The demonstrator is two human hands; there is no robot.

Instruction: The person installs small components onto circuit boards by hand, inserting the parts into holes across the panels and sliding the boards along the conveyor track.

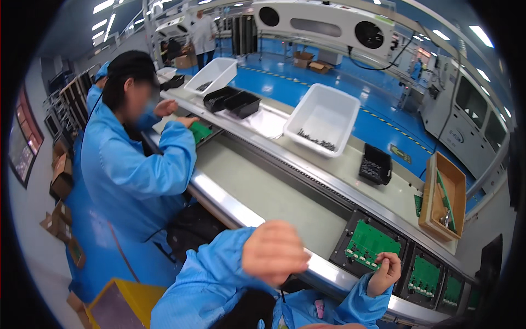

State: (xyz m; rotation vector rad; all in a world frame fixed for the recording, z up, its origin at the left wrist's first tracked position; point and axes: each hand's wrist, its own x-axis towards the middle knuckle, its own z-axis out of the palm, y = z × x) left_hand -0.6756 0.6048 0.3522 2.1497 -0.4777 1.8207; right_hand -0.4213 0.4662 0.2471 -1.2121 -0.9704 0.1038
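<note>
My left hand [275,252] is raised over the near metal rail of the line, a little blurred. Its fingers are curled in, and whatever they may hold is hidden. At the right edge of a green circuit board [373,241], my right hand [385,272] has its thumb and fingers pinched together. Anything between those fingertips is too small to make out. The board lies in a black carrier tray [341,253] and bears a row of white and dark parts along its near side.
More carriers with green boards [424,276] follow to the right. Beyond the line stand a white bin [342,101] of dark parts, a black bin [376,163] and a cardboard box [459,192]. At left, a co-worker in a blue smock [131,159] handles another green board [199,131].
</note>
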